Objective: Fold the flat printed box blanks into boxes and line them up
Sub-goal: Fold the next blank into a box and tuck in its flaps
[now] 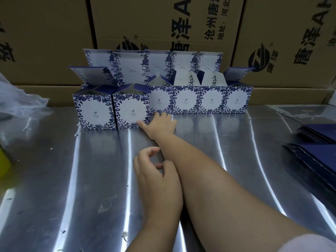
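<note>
Several folded white boxes with blue floral print stand at the far side of the steel table, lids open. Two stand forward on the left, the nearer being the front box; a back row runs to the right behind them. My right hand reaches across, fingers spread, thumb touching the lower right corner of the front box. My left hand hovers over the table's middle, fingers loosely curled, holding nothing. Flat dark blue blanks lie stacked at the right edge.
Large brown shipping cartons form a wall behind the boxes. A crumpled clear plastic bag lies at the far left, with a yellow object at the left edge.
</note>
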